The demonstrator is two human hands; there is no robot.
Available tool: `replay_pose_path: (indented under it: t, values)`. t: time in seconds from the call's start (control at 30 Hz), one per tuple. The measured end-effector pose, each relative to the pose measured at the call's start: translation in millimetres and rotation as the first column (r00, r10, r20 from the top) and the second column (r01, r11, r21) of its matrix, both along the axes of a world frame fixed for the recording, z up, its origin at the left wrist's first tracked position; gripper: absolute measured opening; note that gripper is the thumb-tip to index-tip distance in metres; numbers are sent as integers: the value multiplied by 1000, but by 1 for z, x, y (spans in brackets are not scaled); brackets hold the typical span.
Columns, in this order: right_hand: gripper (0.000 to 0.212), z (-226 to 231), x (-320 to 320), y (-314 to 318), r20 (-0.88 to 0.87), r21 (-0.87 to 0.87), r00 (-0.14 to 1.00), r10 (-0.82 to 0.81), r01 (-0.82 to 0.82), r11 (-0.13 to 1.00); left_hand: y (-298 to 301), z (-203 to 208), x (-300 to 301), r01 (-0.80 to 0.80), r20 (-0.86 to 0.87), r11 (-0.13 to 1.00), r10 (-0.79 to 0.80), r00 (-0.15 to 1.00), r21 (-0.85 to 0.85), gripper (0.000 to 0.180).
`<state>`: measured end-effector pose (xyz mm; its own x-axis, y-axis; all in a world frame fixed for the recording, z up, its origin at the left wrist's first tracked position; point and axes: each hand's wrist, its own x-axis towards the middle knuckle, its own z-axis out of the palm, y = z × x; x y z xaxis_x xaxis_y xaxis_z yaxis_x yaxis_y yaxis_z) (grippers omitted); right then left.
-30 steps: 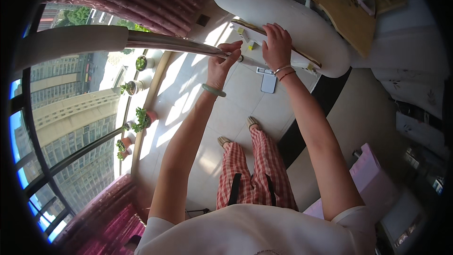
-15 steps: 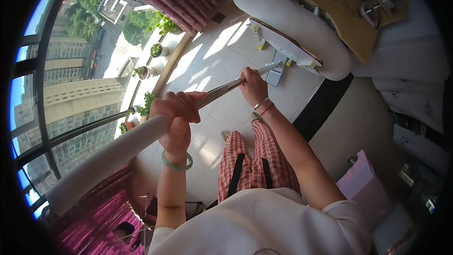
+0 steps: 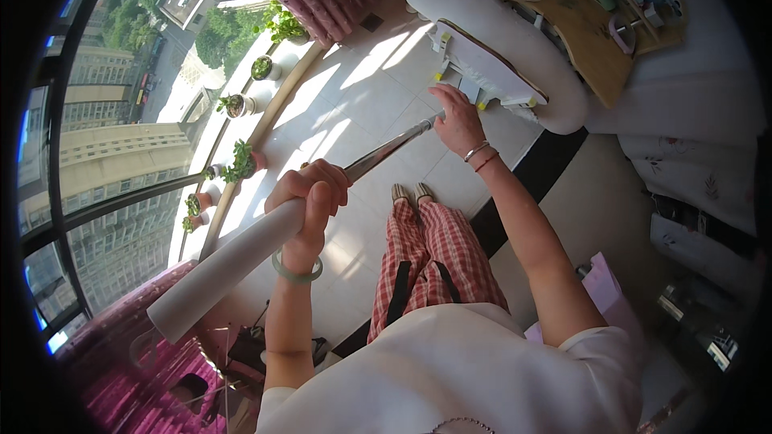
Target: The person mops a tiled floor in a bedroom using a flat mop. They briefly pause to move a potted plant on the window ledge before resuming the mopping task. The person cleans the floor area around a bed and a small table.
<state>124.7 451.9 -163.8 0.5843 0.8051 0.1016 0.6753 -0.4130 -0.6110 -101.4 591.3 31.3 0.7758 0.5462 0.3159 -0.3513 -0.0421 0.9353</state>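
Observation:
A long-handled flat mop runs slantwise before me, with a thick pale grey grip [image 3: 229,271] at the near left and a shiny metal pole [image 3: 390,153] beyond it. My left hand [image 3: 310,205], with a green bangle at the wrist, is wrapped round the pole just past the grip. Farther along, my right hand [image 3: 460,122] curls loosely about the pole, its fingers partly lifted. Only a pale bit of the mop's flat head shows past this hand; the rest is hidden behind it or under the white stand.
Potted plants [image 3: 241,162] line the sill by the window at left. A rounded white couch-like piece [image 3: 490,28] and a wooden desk [image 3: 591,64] with a coiled cable stand at the far right. Sunlit tiles [image 3: 378,104] lie between. A pink bag [image 3: 605,293] is at right.
The mop's grip end has moved forward and to the right. My right hand has moved right and forward, its fingers loosening. The mop's head has slid away toward the white stand. My feet have come together.

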Motion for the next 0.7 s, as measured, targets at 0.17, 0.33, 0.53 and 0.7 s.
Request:
replay_pose_path:
  t: [0.17,0.33,0.53,0.7]
  values:
    - [50,27,80,-51,120,-153,969,-218,235,960,6,20,-19,-74,-70,997,73,995,-14,27]
    - [64,35,130,-74,235,-497,949,-210,303,813,11,25,-28,-122,-85,990,116,990,-67,26]
    - [69,2,121,-49,199,-623,939,-280,342,704,12,18,-25,-107,-43,982,102,994,-157,26]
    - [65,0,101,-31,183,-671,923,-339,369,644,23,15,-6,-129,17,980,133,991,-152,25]
